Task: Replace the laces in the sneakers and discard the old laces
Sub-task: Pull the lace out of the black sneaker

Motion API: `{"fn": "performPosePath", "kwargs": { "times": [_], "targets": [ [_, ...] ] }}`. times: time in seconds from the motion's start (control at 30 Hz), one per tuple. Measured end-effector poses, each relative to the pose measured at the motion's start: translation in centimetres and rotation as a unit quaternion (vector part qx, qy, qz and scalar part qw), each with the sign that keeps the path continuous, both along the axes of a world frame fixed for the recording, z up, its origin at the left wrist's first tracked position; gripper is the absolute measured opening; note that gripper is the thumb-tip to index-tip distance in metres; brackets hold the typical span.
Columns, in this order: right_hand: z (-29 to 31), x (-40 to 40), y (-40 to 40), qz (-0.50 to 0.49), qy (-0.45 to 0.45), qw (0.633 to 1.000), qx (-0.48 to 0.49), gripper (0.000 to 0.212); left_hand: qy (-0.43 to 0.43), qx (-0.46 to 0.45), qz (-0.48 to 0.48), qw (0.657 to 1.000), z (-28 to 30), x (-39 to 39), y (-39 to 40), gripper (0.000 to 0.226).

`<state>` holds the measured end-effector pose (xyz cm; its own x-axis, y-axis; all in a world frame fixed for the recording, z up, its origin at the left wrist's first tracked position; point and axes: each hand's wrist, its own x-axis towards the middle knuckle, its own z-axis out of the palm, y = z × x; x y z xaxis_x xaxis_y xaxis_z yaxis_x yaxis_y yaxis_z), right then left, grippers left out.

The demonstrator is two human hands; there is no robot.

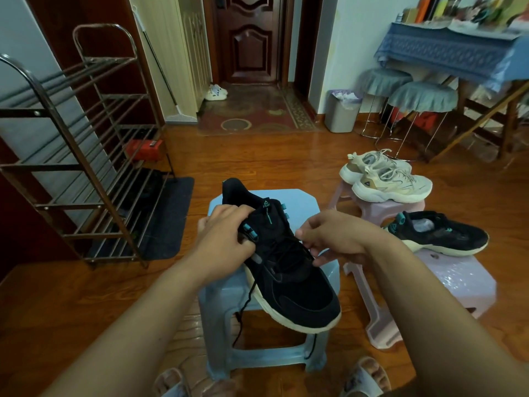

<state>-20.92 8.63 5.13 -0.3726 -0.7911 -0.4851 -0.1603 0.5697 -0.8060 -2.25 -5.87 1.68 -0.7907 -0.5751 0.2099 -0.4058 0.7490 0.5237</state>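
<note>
Black sneaker (289,265) lies on a blue plastic stool (292,199), toe toward the viewer, heel away. Left hand (226,239) grips its collar side; right hand (335,242) pinches the black lace (246,305) at the eyelets. Farther right, its mate (440,236) rests on a pink stool (458,279).

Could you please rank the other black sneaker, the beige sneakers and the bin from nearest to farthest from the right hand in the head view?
From the right hand:
1. Other black sneaker, just to its right on the near pink stool.
2. Beige sneakers, farther back and right, on the far pink stool.
3. Bin, farthest, by the wall near the doorway.
</note>
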Motion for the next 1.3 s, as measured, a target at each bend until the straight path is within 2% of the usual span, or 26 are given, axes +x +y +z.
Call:
{"fn": "performPosePath", "kwargs": {
  "times": [0.07, 0.23, 0.33, 0.4, 0.47, 0.63, 0.77, 0.87, 1.03, 1.1, 1.2, 1.3],
  "targets": [
    [-0.4, -0.4, 0.2, 0.001, -0.007, 1.000, -0.005, 0.026, 0.000, 0.002, 0.000, 1.000, -0.1, -0.1, 0.0, 0.049],
    [0.2, 0.8, -0.3, 0.037, 0.172, 0.984, -0.021, 0.027, -0.003, -0.005, 0.012, 1.000, -0.2, -0.1, 0.1, 0.046],
    [0.4, 1.5, -0.9, 0.042, 0.234, 0.971, -0.014, 0.033, -0.008, -0.023, 0.011, 1.000, -0.4, 0.0, 0.1, 0.046],
    [1.0, 1.6, -1.2, 0.050, 0.225, 0.973, 0.002, 0.038, -0.011, -0.032, 0.011, 0.999, -0.4, 0.0, 0.1, 0.045],
    [1.8, 1.6, -1.2, 0.052, 0.178, 0.982, 0.021, 0.039, -0.013, -0.038, 0.011, 0.999, -0.5, -0.1, 0.2, 0.045],
    [2.5, 1.9, -1.1, 0.040, 0.138, 0.989, 0.047, 0.016, -0.019, -0.049, 0.012, 0.999, -0.4, -0.4, 0.2, 0.046],
    [2.3, 1.9, -0.8, -0.005, 0.097, 0.995, 0.031, 0.019, -0.020, -0.041, 0.010, 0.999, -0.3, -0.2, 0.1, 0.046],
    [2.4, 2.5, -0.7, 0.002, 0.102, 0.994, 0.042, 0.032, -0.028, -0.049, 0.012, 0.998, -0.2, -0.3, 0.1, 0.049],
    [2.9, 3.6, -1.5, 0.003, 0.164, 0.981, 0.100, 0.028, -0.025, -0.056, 0.013, 0.998, -0.2, -0.3, 0.2, 0.049],
    [3.1, 4.1, -1.9, 0.026, 0.250, 0.961, 0.111, 0.021, -0.026, -0.061, 0.015, 0.998, -0.1, -0.4, 0.3, 0.047],
    [3.6, 5.8, -2.4, 0.095, 0.434, 0.884, 0.145, 0.018, -0.034, -0.073, 0.017, 0.997, -0.1, -0.4, 0.4, 0.048],
    [4.1, 7.3, -2.7, 0.149, 0.522, 0.826, 0.154, 0.008, -0.037, -0.079, 0.015, 0.996, -0.2, -0.4, 0.3, 0.049]
  ]
}}
